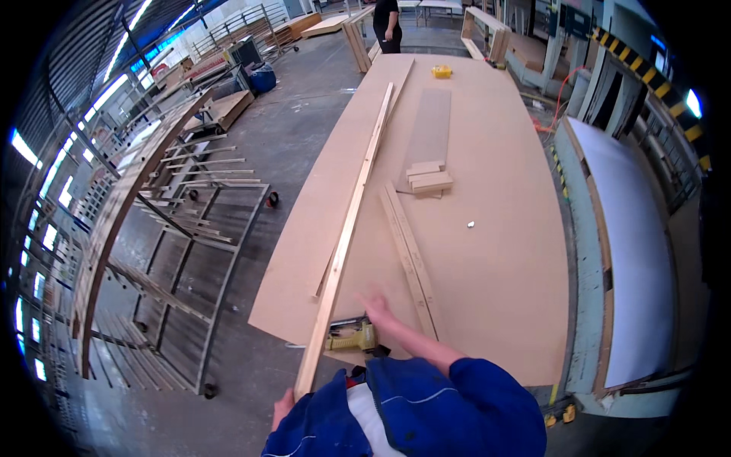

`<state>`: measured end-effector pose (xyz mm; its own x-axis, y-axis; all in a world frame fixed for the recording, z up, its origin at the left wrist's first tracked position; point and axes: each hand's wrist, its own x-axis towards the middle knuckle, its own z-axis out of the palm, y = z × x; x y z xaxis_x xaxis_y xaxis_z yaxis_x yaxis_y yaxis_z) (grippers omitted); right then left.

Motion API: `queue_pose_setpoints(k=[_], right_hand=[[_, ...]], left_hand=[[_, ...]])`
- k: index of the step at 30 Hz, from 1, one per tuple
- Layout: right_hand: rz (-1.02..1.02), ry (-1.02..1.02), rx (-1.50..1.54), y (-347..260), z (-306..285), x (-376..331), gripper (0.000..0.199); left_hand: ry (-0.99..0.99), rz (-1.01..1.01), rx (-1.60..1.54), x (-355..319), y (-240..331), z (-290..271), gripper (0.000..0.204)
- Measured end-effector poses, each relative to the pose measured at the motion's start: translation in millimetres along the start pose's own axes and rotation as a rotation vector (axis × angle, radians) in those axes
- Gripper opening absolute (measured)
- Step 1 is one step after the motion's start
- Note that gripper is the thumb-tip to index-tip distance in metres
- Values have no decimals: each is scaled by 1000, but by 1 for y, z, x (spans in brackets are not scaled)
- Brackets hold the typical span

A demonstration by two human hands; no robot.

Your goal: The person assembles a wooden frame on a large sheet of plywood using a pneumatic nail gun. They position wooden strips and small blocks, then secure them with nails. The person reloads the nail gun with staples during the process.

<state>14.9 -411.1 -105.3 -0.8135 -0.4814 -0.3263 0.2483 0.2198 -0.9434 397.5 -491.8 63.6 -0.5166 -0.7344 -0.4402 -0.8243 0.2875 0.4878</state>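
Note:
A long wooden batten (354,209) runs lengthwise along the large brown board (502,305), its near end sticking out past the board's edge toward me. My left hand (282,409) is closed at that near end, partly hidden by the batten and my sleeve. Over the board, right of the batten, my right hand (375,308) is smeared by motion, so its fingers are unclear. Just below it lies a yellow-green nail gun (352,337), close against the batten. Two shorter battens (410,259) lie side by side to the right of my right hand.
Small wood blocks (430,177) and a thin flat panel (432,126) lie farther up the board, with a yellow object (441,71) at its far end. A wheeled metal rack (221,305) stands left. White sheets (632,259) lean right. Another person (387,27) stands beyond.

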Motion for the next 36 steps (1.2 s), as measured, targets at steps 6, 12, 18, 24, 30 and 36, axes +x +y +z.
queue_pose_setpoints(k=[6, 12, 18, 24, 30, 36], right_hand=[[755, -663, 1063, -49, 91, -90, 42], [505, -720, 1004, -53, 62, -114, 21], [222, -575, 966, -114, -14, -76, 23], [-53, -397, 1096, -138, -124, -22, 48], [52, -238, 826, -47, -136, -125, 89], [-82, -48, 777, -115, -150, -229, 96]], left_hand=[[89, -193, -42, -51, -75, 35, 50], [124, -30, -61, -51, -60, 23, 52], [-91, 448, -201, -7, 23, -6, 54], [-895, 255, -740, 78, 167, 10, 41], [-1355, -99, -1172, 162, 255, 107, 53], [-1404, -265, -1399, 99, 408, 197, 63]])
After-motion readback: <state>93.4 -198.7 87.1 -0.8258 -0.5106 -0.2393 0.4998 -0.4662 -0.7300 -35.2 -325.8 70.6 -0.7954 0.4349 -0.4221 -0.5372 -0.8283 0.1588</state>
